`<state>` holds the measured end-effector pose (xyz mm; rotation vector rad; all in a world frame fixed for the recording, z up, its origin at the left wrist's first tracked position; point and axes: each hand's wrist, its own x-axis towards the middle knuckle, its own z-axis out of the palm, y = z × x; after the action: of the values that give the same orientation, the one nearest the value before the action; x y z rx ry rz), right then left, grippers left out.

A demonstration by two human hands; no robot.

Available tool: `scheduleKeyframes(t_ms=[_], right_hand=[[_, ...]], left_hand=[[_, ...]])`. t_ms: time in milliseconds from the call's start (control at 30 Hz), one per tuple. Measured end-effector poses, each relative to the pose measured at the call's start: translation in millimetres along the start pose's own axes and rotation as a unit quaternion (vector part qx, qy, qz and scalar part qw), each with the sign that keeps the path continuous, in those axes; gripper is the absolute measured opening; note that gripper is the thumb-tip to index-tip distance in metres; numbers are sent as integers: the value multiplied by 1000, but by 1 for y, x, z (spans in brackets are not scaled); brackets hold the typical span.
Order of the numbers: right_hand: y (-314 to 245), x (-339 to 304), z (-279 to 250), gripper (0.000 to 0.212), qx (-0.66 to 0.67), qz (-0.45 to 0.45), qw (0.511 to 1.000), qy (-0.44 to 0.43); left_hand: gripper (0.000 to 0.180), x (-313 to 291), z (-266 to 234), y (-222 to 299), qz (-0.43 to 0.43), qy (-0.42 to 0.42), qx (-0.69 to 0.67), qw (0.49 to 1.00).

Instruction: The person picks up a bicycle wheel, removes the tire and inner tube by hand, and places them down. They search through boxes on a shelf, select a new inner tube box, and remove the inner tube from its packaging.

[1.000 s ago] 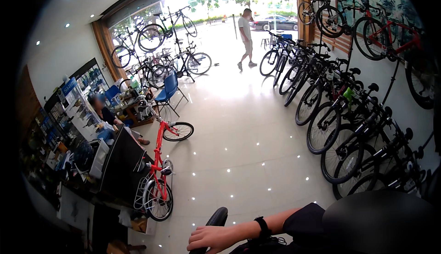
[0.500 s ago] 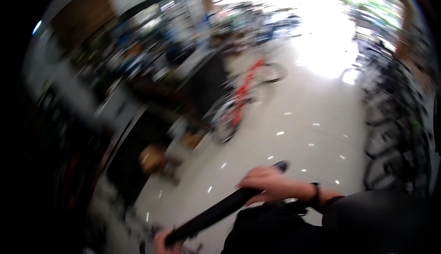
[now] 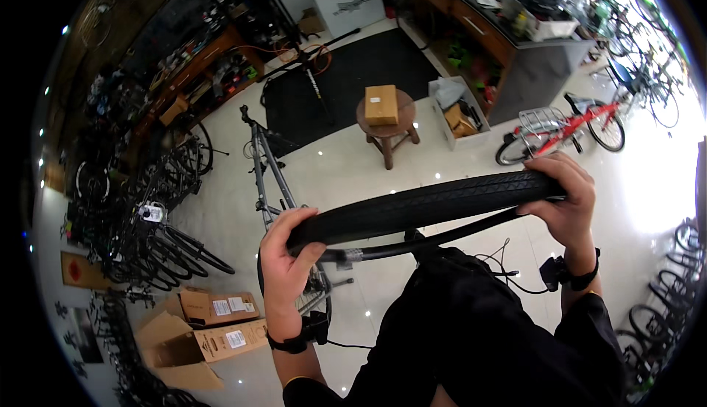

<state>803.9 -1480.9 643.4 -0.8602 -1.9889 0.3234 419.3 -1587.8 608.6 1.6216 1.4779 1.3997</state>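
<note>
A black bicycle tyre (image 3: 412,204) with patterned tread stretches between my two hands, its loop pulled long and narrow. At its left end my left hand (image 3: 286,260) is closed, fingers over the tread and thumb below. My right hand (image 3: 563,193) grips the opposite end, slightly higher. The tyre's lower strand (image 3: 434,240) hangs just beneath the upper one, with a pale printed patch near my left hand. Behind and below my left hand stands a bicycle with a grey frame (image 3: 266,160), partly hidden by that hand and the tyre.
A small carton (image 3: 381,105) rests on a round wooden stool (image 3: 387,144). Beside it are a white bin (image 3: 464,140) and a red bicycle (image 3: 574,129). Parked bikes (image 3: 158,238) and open cardboard boxes (image 3: 213,330) lie left. A dark mat (image 3: 294,112) lies before the workbench (image 3: 471,20).
My view has swung left, from the bright entrance to the workbench area. The tyre, earlier slanting and blurred, is now nearly level and higher in view, still held in both hands.
</note>
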Motion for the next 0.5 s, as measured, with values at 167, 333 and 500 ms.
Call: scheduleKeyframes(t_ms=[167, 333, 500], right_hand=[[43, 88, 69, 56, 27, 22, 999, -25], [83, 188, 155, 50, 55, 28, 998, -30], [102, 300, 223, 49, 15, -40, 998, -41]], left_hand=[[44, 100, -47, -37, 4, -19, 33, 999], [41, 196, -96, -70, -22, -12, 95, 995], [36, 282, -144, -138, 12, 79, 94, 992]])
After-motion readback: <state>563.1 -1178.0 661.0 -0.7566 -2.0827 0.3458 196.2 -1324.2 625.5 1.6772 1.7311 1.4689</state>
